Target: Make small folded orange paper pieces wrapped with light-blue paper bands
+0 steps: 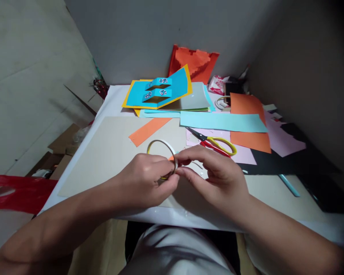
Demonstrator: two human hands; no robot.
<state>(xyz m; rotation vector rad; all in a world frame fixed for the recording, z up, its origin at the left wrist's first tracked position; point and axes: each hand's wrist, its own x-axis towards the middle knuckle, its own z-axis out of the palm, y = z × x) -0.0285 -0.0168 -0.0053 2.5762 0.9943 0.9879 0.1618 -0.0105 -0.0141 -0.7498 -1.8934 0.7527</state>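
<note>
A thin roll of tape [164, 142] stands on edge in front of me, pale outside and yellowish inside. My left hand [145, 179] is closed on its near side, thumb and fingers pinching the ring. From the right, my right hand [218, 172] pinches the rim of the same roll with thumb and index finger. Whether a tape end is between those fingertips I cannot make out. Just beyond the right hand lie scissors [204, 138] with yellow and red handles, blades pointing away to the left. A small orange piece shows partly behind the fingers.
An orange strip [150, 131] lies on the beige board [103, 152]. Behind stands a blue and yellow pop-up card [177, 87], with a red paper piece [193, 63] against the wall. Light-blue strip [223, 121], orange sheet [250, 143] and black paper [278, 162] spread rightward.
</note>
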